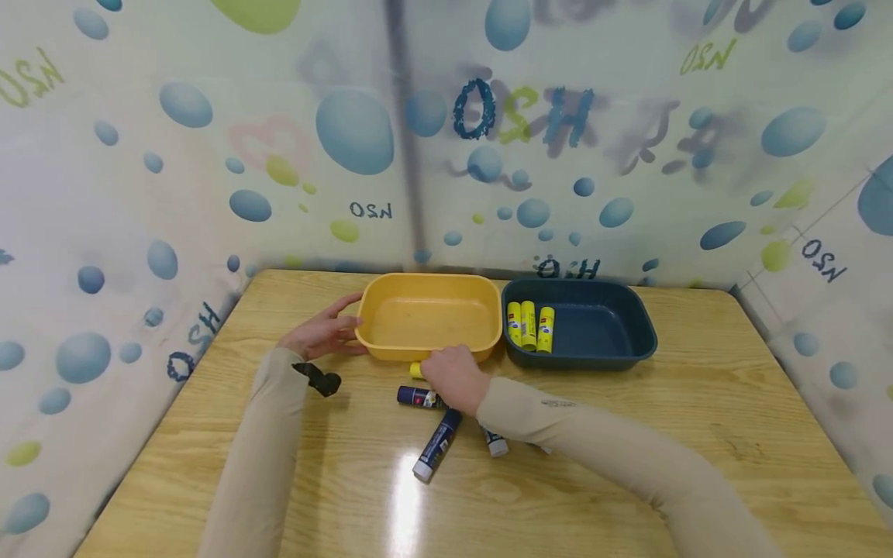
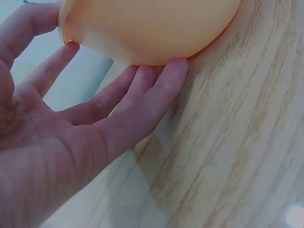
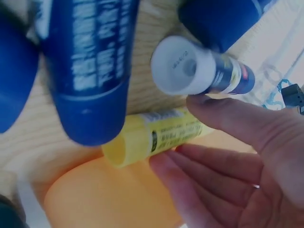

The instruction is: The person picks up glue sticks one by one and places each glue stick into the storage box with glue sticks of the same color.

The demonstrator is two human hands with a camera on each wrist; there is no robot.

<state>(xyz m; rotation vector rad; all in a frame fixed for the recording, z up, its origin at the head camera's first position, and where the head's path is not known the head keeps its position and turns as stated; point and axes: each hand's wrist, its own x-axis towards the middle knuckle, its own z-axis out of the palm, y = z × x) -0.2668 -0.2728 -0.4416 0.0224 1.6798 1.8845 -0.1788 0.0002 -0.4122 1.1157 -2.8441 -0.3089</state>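
Note:
My left hand (image 1: pixel 324 329) is at the left end of a yellow plastic bin (image 1: pixel 380 354). In the left wrist view, its spread fingers (image 2: pixel 164 90) rest against the bin's outer wall, two of them up at the rim. My right hand (image 1: pixel 456 378) is just in front of the bin and pinches a yellow glue stick (image 3: pixel 161 133) between thumb and fingers. One yellow end (image 1: pixel 416 370) sticks out left of the hand. Around it lie several dark blue glue sticks (image 1: pixel 437 446) with white ends, partly hidden by the right hand and sleeve.
A dark blue bin (image 1: pixel 593 362) stands right beside the yellow one, with 3 yellow glue sticks (image 1: pixel 528 325) leaning at its left end. Both bins are at the back of the wooden table (image 1: pixel 349 480), near a wall curtain (image 1: pixel 446 194) with printed drops.

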